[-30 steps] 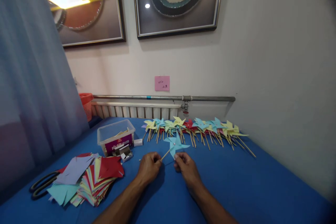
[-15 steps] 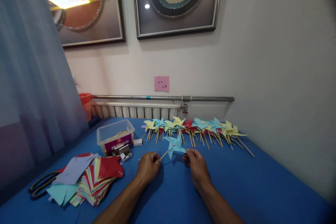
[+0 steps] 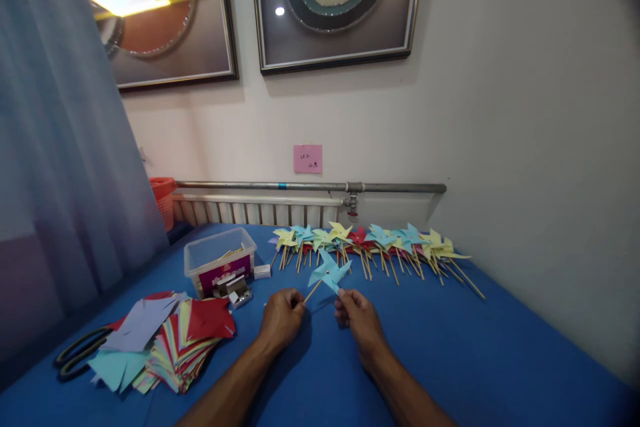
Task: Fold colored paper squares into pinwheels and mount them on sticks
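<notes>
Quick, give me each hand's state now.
Left hand: closed on the stick of the blue pinwheel.
Right hand: fingertips pinching a blade of the same pinwheel.

Light-blue matt paper pinwheel (image 3: 329,271) on thin bare wooden stick (image 3: 313,292). Blue matt cloth table cover (image 3: 490,347). Clear glossy plastic box (image 3: 220,260). Stack of matt coloured paper squares (image 3: 175,340). Dull grey metal pipe (image 3: 310,186).

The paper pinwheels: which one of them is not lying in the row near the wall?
The light blue pinwheel held up between the hands: left hand grips its stick, right hand touches a blade.
</notes>
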Action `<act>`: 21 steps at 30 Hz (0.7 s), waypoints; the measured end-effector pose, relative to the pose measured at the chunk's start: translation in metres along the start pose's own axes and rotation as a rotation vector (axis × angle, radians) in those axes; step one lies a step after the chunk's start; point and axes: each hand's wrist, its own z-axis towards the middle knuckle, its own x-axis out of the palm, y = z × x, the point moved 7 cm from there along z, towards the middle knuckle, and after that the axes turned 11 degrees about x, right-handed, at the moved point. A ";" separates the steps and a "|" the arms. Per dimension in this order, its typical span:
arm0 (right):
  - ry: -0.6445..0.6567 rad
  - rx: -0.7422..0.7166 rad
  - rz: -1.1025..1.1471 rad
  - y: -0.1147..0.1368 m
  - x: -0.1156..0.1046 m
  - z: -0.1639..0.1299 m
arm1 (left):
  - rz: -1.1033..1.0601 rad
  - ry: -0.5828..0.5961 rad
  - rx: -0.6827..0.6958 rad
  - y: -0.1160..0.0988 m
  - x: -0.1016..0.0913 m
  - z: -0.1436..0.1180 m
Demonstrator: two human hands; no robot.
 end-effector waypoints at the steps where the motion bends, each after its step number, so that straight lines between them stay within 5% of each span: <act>1: -0.002 0.001 0.005 0.000 0.000 0.000 | 0.001 0.004 -0.003 0.000 0.000 0.000; 21: 0.030 -0.073 -0.185 -0.003 0.005 -0.001 | -0.005 0.029 0.032 0.002 0.006 0.001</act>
